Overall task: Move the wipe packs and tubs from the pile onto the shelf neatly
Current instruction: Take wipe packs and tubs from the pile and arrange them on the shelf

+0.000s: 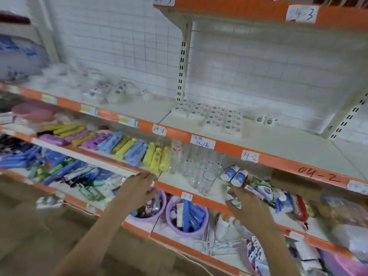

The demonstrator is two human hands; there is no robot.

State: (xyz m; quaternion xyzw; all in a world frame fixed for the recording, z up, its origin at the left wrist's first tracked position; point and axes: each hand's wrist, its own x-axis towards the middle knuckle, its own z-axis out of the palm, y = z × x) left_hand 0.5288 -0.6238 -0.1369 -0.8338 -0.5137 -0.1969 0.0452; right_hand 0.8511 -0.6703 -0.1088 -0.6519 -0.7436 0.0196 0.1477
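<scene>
Shelf (278,148), orange-edged, holds neat wipe packs (211,118) near back. Pile (278,196) of packs on lower shelf, right. Both arms reach forward, palms down. Left hand (137,188): fingers straight, resting on lower shelf edge, holding nothing. Right hand (249,206): at pile, fingers curled round pack (233,198). Two tubs (236,176) just above right hand.

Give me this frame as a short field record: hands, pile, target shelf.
left hand: rests on the orange shelf edge, fingers fairly straight, holds nothing
right hand: reaching into the pile, grip unclear from blur
pile: jumbled wipe packs on the lower shelf, right of the clear glasses
two tubs: lying at the pile's left end
upper shelf: flat packs in rows, two small tubs beside them
</scene>
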